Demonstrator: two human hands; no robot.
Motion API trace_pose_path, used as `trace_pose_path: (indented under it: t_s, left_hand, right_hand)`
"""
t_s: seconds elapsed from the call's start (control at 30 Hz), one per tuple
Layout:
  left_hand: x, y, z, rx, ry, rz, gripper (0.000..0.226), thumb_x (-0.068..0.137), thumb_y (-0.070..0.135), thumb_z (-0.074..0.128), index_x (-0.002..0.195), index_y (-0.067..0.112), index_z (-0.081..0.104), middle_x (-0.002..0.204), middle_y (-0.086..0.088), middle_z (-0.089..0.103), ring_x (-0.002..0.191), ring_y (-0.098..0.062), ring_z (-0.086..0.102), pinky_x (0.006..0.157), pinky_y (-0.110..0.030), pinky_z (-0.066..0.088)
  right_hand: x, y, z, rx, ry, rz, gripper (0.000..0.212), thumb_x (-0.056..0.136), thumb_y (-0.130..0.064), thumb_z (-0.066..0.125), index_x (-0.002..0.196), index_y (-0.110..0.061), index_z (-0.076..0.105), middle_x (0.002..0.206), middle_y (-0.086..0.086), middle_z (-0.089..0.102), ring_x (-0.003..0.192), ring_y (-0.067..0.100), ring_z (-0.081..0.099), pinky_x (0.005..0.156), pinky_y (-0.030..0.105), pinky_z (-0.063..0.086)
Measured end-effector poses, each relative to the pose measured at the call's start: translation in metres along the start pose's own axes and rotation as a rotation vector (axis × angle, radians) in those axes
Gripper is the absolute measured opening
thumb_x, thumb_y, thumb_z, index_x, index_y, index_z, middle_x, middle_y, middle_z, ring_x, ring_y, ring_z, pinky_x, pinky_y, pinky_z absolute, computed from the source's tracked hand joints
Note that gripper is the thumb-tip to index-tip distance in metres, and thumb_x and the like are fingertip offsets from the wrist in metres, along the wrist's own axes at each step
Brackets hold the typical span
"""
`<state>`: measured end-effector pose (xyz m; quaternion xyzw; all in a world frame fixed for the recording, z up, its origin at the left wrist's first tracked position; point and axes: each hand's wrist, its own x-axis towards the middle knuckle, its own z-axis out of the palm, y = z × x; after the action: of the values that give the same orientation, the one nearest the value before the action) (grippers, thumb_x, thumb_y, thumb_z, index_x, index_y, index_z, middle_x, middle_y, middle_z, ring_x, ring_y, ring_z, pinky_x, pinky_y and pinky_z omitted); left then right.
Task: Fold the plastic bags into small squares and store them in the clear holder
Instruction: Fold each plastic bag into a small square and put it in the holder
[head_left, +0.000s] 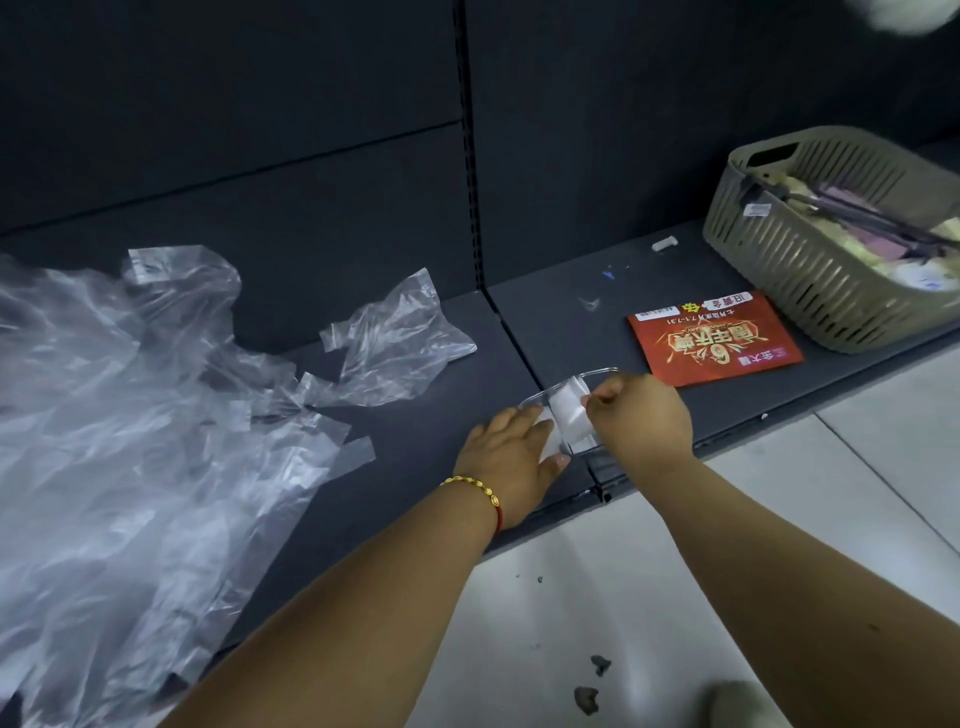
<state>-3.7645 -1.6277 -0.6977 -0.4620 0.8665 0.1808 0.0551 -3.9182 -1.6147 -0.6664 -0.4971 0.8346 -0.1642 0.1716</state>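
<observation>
Near the middle of the frame, on the dark shelf (415, 405), stands the clear holder (566, 410), already showing white folded squares (569, 415) inside. The right hand (644, 415) has its fingers curled together and pinches the top edge of a folded square, pressing it down into the holder. The left hand (511, 452) lies with fingers nearly straight against the holder's near side, steadying it.

At the left of the frame sprawls the heap of loose plastic bags (119, 441), with one smaller bag (400, 338) lying apart toward the centre. These look featherlight, limp and slick; they would likely slide on the shelf and spring open once released. A fold probably holds best if air is pressed out flat first, and a finished square is best pinched at its folded edge, where layers stay together. The holder seems light and rigid, so it may skid or tip unless braced.

A red leaflet (714, 338) and a beige basket (831, 270) sit at the right.
</observation>
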Motion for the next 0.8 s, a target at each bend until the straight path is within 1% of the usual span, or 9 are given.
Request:
trace_pose_path:
  t_s: [0.1,0.17,0.27,0.33,0.4,0.5,0.63,0.73,0.8]
  left_hand:
    - [0.007,-0.003,0.005,0.077,-0.001,0.032,0.053,0.102,0.05,0.03,0.145,0.022,0.041,0.162,0.006,0.015,0.148,-0.016,0.005,0.119,-0.035,0.003]
    - [0.008,-0.004,0.008,0.105,0.021,0.055,0.055,0.102,0.052,0.029,0.143,0.02,0.045,0.159,0.005,0.025,0.148,-0.017,0.008,0.119,-0.034,-0.003]
    - [0.005,-0.008,0.01,0.111,0.06,0.065,0.055,0.102,0.051,0.028,0.141,0.018,0.047,0.145,0.004,0.044,0.143,-0.018,0.019,0.121,-0.035,-0.001]
    - [0.002,-0.012,0.012,0.098,0.073,0.065,0.053,0.102,0.049,0.027,0.141,0.019,0.047,0.141,0.005,0.047,0.14,-0.018,0.023,0.121,-0.036,-0.001]
    - [0.001,-0.016,0.015,0.066,0.082,0.075,0.05,0.103,0.046,0.028,0.142,0.021,0.046,0.144,0.007,0.045,0.14,-0.018,0.023,0.121,-0.035,-0.003]
    - [-0.002,-0.019,0.02,-0.069,0.121,0.096,0.046,0.104,0.037,0.034,0.144,0.018,0.046,0.152,0.004,0.038,0.143,-0.017,0.022,0.119,-0.026,-0.006]
    - [-0.012,-0.024,0.023,-0.184,0.187,0.07,0.047,0.103,0.033,0.033,0.144,0.012,0.045,0.157,-0.004,0.033,0.145,-0.019,0.026,0.116,-0.019,-0.004]
    - [-0.016,-0.025,0.027,-0.139,0.146,0.081,0.051,0.105,0.036,0.03,0.151,0.014,0.033,0.161,-0.002,0.024,0.148,-0.015,0.017,0.114,-0.017,-0.008]
    - [-0.016,-0.025,0.031,-0.147,0.118,0.072,0.053,0.106,0.037,0.029,0.154,0.015,0.024,0.163,0.0,0.016,0.15,-0.014,0.01,0.114,-0.017,-0.009]
  right_hand:
    - [0.001,0.003,0.005,-0.017,0.041,-0.033,0.03,0.094,-0.021,0.055,0.068,-0.006,0.062,0.062,0.007,0.057,0.056,0.022,0.049,0.05,0.023,0.035]
    - [0.001,0.004,0.007,-0.016,0.057,-0.068,0.034,0.094,-0.021,0.055,0.062,-0.008,0.058,0.059,0.005,0.053,0.054,0.021,0.046,0.048,0.023,0.03]
    - [0.003,0.0,0.014,-0.039,0.057,-0.128,0.038,0.095,-0.023,0.054,0.057,-0.015,0.054,0.057,0.001,0.049,0.053,0.02,0.047,0.047,0.023,0.024]
    - [0.005,-0.003,0.02,-0.081,0.041,-0.163,0.039,0.096,-0.024,0.052,0.058,-0.016,0.055,0.057,0.002,0.05,0.052,0.019,0.046,0.047,0.023,0.026]
    - [0.005,-0.007,0.025,-0.152,0.022,-0.186,0.035,0.096,-0.022,0.049,0.065,-0.013,0.062,0.061,0.006,0.057,0.053,0.02,0.048,0.051,0.023,0.033]
    - [0.003,-0.01,0.034,-0.252,0.036,-0.217,0.031,0.094,-0.02,0.045,0.068,-0.015,0.059,0.063,0.002,0.053,0.06,0.021,0.051,0.063,0.027,0.041]
    - [0.005,-0.012,0.047,-0.266,0.044,-0.186,0.028,0.095,-0.024,0.047,0.071,-0.019,0.059,0.066,-0.002,0.053,0.065,0.019,0.05,0.068,0.028,0.033]
    - [0.005,-0.011,0.056,-0.226,0.031,-0.145,0.028,0.098,-0.029,0.047,0.073,-0.021,0.058,0.073,0.0,0.057,0.073,0.02,0.05,0.072,0.028,0.029]
    - [0.003,-0.01,0.063,-0.203,0.078,-0.123,0.026,0.097,-0.03,0.05,0.079,-0.02,0.066,0.087,0.002,0.064,0.089,0.022,0.055,0.077,0.03,0.03]
